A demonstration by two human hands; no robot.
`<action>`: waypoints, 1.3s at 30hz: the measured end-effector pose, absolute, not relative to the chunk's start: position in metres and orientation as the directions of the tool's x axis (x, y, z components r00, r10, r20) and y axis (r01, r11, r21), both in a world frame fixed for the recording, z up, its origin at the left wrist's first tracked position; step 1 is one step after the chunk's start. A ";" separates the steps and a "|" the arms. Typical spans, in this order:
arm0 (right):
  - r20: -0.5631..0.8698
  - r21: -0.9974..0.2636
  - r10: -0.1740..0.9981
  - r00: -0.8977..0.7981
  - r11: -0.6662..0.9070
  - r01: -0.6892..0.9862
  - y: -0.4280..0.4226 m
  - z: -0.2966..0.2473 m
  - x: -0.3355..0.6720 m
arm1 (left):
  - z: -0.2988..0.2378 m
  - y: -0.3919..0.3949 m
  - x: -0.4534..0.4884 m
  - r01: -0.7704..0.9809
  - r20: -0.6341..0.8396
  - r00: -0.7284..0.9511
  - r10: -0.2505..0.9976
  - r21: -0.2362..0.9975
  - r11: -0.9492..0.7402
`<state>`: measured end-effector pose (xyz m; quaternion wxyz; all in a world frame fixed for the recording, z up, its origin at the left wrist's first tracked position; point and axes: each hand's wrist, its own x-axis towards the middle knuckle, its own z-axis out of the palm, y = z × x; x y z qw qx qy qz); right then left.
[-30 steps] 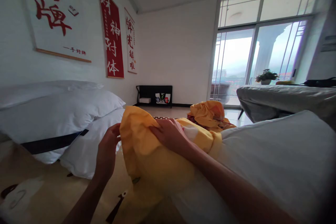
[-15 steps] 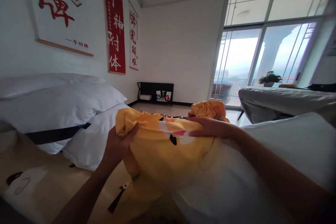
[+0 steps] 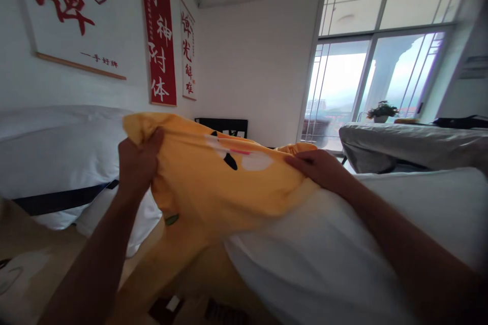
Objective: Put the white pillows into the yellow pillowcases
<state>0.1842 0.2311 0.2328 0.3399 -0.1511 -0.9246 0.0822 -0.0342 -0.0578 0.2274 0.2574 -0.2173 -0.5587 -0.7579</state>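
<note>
An orange pillowcase [image 3: 229, 190] with a printed face in white, black and pink is stretched out in front of me. My left hand [image 3: 138, 165] grips its upper left corner, fingers closed on bunched cloth. Near the case's right end, my right hand [image 3: 324, 168] is closed on the fabric, thumb side toward the middle. A white pillow [image 3: 316, 249] lies below my right forearm, with the orange cloth covering part of it. How far the pillow reaches inside is hidden by the cloth.
Stacked white pillows [image 3: 64, 147] lie at the left on beige printed bedding [image 3: 26, 264]. Behind the case, crumpled orange cloth [image 3: 301, 148] shows, with a low black rack [image 3: 224, 125] beyond. A grey covered sofa [image 3: 400, 144] stands at the right before the glass door.
My left hand has lifted up and to the left, pulling the pillowcase flatter and higher. My right hand has shifted slightly right and up. The view has turned slightly right.
</note>
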 end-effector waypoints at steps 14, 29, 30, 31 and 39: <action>0.219 0.095 0.047 -0.975 0.993 0.069 0.216 0.002 0.239 | 0.116 0.009 -0.022 0.985 0.548 0.119 0.828 -0.168 -0.030; 0.431 0.329 0.027 -0.902 0.926 0.185 0.227 0.004 0.248 | 0.070 0.044 0.041 0.932 0.110 0.195 0.975 -0.331 -0.149; 0.413 0.295 0.044 -0.910 0.939 0.179 0.224 0.019 0.240 | 0.074 0.041 0.041 0.931 0.097 0.178 0.979 -0.339 -0.136; 0.390 0.261 0.060 -0.919 0.950 0.173 0.220 0.035 0.232 | 0.077 0.038 0.042 0.929 0.093 0.190 0.977 -0.338 -0.148; 0.256 0.146 0.058 -0.965 0.984 0.098 0.173 0.137 0.163 | 0.087 0.038 0.069 0.947 0.261 0.320 0.911 -0.066 -0.313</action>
